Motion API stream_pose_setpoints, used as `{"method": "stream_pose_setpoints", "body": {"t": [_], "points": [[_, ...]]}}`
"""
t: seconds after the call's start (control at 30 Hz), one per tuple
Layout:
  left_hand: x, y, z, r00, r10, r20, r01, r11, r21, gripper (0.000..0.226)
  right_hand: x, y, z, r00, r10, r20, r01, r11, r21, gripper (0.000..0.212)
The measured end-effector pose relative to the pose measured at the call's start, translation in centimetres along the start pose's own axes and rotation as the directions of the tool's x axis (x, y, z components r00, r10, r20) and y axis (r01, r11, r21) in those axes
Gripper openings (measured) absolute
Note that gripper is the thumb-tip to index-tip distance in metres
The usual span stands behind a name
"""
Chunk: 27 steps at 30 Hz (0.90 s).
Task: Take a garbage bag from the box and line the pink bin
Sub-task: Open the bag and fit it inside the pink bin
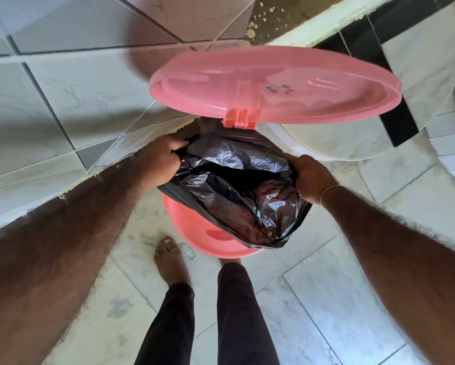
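A black garbage bag [237, 185] is draped over the top of the pink bin [194, 233], covering most of its mouth. My left hand [160, 159] grips the bag's edge on the left side. On the right side, my right hand [310, 177] holds the opposite edge. The bin's round pink lid [274, 85] stands raised behind the bag, hinged at the back. Only the bin's lower front wall shows under the plastic. The box is not in view.
The bin stands on a tiled floor next to a tiled wall [50, 101] on the left. My bare left foot [171, 259] and dark trouser legs [234, 312] are just in front of the bin. A black-and-white ledge [379, 48] runs at the upper right.
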<state>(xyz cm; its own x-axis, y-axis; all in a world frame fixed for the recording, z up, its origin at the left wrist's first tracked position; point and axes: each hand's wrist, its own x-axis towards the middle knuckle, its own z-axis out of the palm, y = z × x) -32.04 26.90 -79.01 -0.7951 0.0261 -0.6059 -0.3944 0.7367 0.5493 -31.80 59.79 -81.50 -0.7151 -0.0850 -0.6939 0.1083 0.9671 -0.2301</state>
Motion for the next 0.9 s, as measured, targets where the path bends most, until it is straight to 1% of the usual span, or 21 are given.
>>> {"method": "stream_pose_setpoints", "body": {"t": [0.03, 0.13, 0.23, 0.3, 0.37, 0.43, 0.53, 0.67, 0.73, 0.83, 0.9], "points": [[-0.3, -0.5, 0.1, 1.000, -0.003, -0.016, 0.003, 1.000, -0.006, 0.054, -0.4, 0.1, 0.1, 1.000, -0.014, 0.027, 0.015, 1.000, -0.027, 0.058], [-1.3, -2.2, 0.7, 0.996, -0.018, -0.084, 0.016, 1.000, -0.023, 0.052, -1.8, 0.3, 0.3, 0.997, -0.036, 0.065, 0.042, 0.996, -0.082, 0.067], [-2.4, -3.5, 1.3, 0.992, 0.011, -0.123, -0.014, 1.000, -0.024, 0.047, -2.5, 1.2, 1.2, 0.997, -0.062, 0.046, 0.065, 0.995, -0.077, 0.067], [-2.6, -3.9, 1.7, 0.989, 0.015, -0.149, -0.022, 0.999, -0.045, 0.046, -2.6, 1.6, 1.8, 0.999, -0.037, 0.005, 0.037, 0.997, -0.068, 0.068], [-2.5, -4.2, 2.2, 0.986, 0.011, -0.166, -0.020, 0.999, -0.050, 0.046, -2.7, 1.7, 2.2, 0.999, 0.018, -0.035, -0.019, 0.999, -0.031, 0.066], [-2.4, -4.4, 2.5, 0.986, 0.013, -0.169, -0.024, 0.998, -0.061, 0.050, -2.8, 1.5, 2.5, 0.995, 0.064, -0.076, -0.060, 0.997, 0.049, 0.061], [-2.5, -4.8, 2.8, 0.985, 0.000, -0.173, -0.020, 0.993, -0.116, 0.057, -3.1, 1.3, 3.2, 0.973, 0.191, -0.131, -0.167, 0.970, 0.174, 0.056], [-4.8, -4.9, 3.3, 0.978, -0.023, -0.208, -0.018, 0.981, -0.194, 0.068, -4.6, 1.3, 4.6, 0.891, 0.425, -0.159, -0.331, 0.848, 0.414, 0.056], [-6.3, -5.0, 3.5, 0.974, 0.000, -0.228, -0.037, 0.987, -0.158, 0.068, -5.5, 1.2, 5.4, 0.840, 0.520, -0.151, -0.393, 0.778, 0.490, 0.052], [-7.7, -5.5, 4.1, 0.967, -0.015, -0.254, -0.017, 0.993, -0.121, 0.060, -7.0, 0.8, 6.8, 0.790, 0.603, -0.109, -0.453, 0.694, 0.560, 0.045], [-8.1, -6.0, 4.3, 0.966, -0.051, -0.252, 0.012, 0.988, -0.153, 0.057, -7.7, 0.6, 7.5, 0.777, 0.620, -0.108, -0.463, 0.680, 0.569, 0.043]]}}
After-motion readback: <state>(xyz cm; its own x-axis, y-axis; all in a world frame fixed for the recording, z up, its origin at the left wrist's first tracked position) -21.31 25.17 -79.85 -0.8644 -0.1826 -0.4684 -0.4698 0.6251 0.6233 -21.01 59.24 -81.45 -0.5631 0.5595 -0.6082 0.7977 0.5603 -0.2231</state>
